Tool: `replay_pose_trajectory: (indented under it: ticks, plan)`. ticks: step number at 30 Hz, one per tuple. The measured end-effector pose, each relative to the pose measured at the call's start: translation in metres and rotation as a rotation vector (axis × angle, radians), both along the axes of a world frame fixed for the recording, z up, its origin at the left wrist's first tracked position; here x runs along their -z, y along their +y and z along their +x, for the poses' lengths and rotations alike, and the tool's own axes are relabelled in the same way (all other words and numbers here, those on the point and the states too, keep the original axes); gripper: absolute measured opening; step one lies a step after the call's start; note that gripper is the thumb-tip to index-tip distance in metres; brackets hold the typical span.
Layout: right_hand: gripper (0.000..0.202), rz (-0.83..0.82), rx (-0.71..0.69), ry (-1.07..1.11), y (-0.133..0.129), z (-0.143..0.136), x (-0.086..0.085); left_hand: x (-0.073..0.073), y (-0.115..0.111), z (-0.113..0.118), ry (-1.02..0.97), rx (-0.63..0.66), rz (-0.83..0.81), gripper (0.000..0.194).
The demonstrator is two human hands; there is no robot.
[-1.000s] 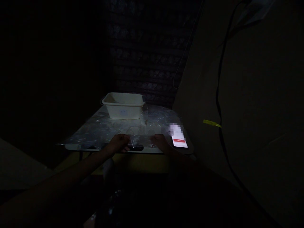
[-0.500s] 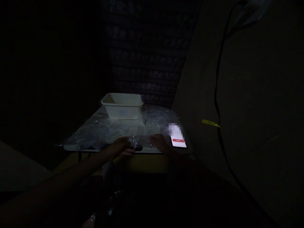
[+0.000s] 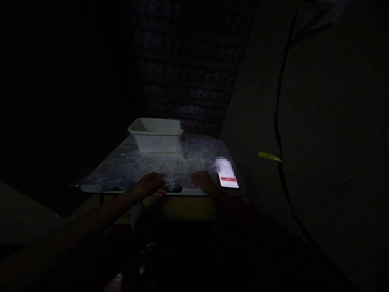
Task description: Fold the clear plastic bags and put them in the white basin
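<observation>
A clear plastic bag (image 3: 178, 180) stretches between my two hands at the table's near edge. My left hand (image 3: 150, 184) is closed on its left end, fingers partly dark. On the other end my right hand (image 3: 203, 180) is closed too, its fingertips hard to see in the gloom. Below the bag, a dark oval slot or object (image 3: 175, 189) shows at the table edge; I cannot tell which. More clear plastic sheets or bags (image 3: 121, 166) lie spread over the white table (image 3: 194, 192).
A whitish rectangular tub (image 3: 158, 142) stands at the table's back left. A lit phone (image 3: 228, 182) lies on the right side. Along the right wall hangs a black cable (image 3: 277, 121) with a yellow tag (image 3: 269, 157). The room is very dark.
My left hand has shifted slightly to the left and up, and the plastic between the hands now lies flatter. My right hand has barely moved.
</observation>
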State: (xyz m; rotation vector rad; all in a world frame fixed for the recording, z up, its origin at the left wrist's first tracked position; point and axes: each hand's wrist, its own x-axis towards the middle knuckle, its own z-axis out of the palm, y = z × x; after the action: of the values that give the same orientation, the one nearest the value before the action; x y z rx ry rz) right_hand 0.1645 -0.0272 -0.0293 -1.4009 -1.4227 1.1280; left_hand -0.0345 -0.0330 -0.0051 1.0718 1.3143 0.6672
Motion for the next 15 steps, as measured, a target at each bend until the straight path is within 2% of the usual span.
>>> replay_pose_trajectory:
  ticks: [7,15]
  plan:
    - [0.022,-0.028,0.018,-0.026,-0.002,-0.002,-0.005,0.000,-0.002,0.001,-0.019,-0.047,-0.003,0.034]
    - [0.021,-0.002,0.054,-0.034,-0.002,0.000,-0.010,0.004,0.006,0.004,-0.081,-0.081,0.174,0.037]
